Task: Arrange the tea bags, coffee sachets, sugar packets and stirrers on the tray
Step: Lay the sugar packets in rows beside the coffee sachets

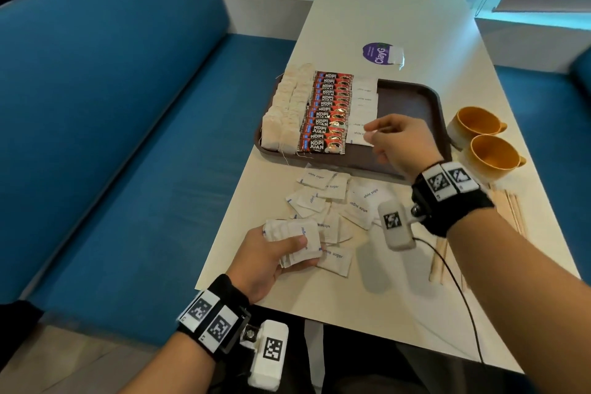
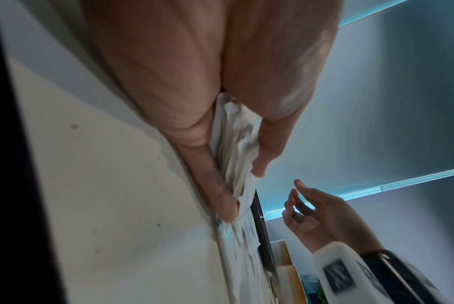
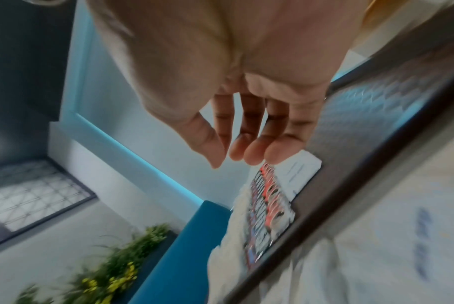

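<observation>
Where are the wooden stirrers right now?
In the head view, the stirrers lie on the table at the right edge, off the tray, just nearer than the two cups, partly behind the right forearm.

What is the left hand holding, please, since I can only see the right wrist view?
Observer: The left hand grips a stack of sugar packets over the table's near edge.
Operator: Thank you. Are any stirrers on the tray yet?
Observer: No, the stirrers lie on the table, near its right edge, outside the tray.
</observation>
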Tool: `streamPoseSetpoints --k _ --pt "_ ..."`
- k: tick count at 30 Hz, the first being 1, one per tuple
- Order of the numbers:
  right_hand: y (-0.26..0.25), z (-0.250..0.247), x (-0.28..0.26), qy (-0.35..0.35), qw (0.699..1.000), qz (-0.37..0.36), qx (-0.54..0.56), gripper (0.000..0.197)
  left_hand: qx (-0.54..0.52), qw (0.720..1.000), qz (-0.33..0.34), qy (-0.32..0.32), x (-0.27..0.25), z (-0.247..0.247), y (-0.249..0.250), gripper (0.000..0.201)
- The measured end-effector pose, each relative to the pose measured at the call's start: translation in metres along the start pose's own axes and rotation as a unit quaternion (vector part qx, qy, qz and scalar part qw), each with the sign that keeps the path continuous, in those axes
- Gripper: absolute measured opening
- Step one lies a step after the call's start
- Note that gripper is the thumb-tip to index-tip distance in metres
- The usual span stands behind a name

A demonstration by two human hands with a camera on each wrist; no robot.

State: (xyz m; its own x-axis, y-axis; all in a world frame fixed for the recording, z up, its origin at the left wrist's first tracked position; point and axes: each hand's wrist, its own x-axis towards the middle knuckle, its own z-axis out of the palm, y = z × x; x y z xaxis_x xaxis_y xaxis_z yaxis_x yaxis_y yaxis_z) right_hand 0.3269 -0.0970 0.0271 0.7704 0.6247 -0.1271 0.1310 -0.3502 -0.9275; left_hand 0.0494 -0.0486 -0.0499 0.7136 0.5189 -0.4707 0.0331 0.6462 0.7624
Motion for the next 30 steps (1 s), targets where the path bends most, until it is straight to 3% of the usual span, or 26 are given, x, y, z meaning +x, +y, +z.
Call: streamPoseSetpoints --k 5,13,18,21,24,30 --pt "0.019 0.018 -0.072 -0.083 0.996 -0.015 0.021 0.013 0.032 0.999 0.009 0.008 -0.001 0.002 -0.001 0.041" --pt "0.047 0.041 -0.139 -0.165 0.983 0.062 0.045 0.03 0.039 0.999 0.021 -0.003 -0.008 0.005 -0.001 0.041" --pt "0.054 0.046 -0.15 -0.141 0.98 0.096 0.106 0.019 0.049 0.998 0.022 0.018 -0.011 0.008 0.003 0.045" --pt "0.05 0.046 -0.156 -0.136 0.96 0.148 0.195 0.008 0.032 0.999 0.01 0.032 -0.012 0.011 0.007 0.051" --pt "0.048 0.047 -0.161 -0.118 0.936 0.189 0.272 0.012 0.014 1.0 -0.007 0.024 -0.011 0.009 0.008 0.056" --pt "0.052 0.051 -0.163 -0.102 0.932 0.197 0.287 0.008 0.029 1.0 0.011 0.002 -0.013 0.004 0.003 0.053"
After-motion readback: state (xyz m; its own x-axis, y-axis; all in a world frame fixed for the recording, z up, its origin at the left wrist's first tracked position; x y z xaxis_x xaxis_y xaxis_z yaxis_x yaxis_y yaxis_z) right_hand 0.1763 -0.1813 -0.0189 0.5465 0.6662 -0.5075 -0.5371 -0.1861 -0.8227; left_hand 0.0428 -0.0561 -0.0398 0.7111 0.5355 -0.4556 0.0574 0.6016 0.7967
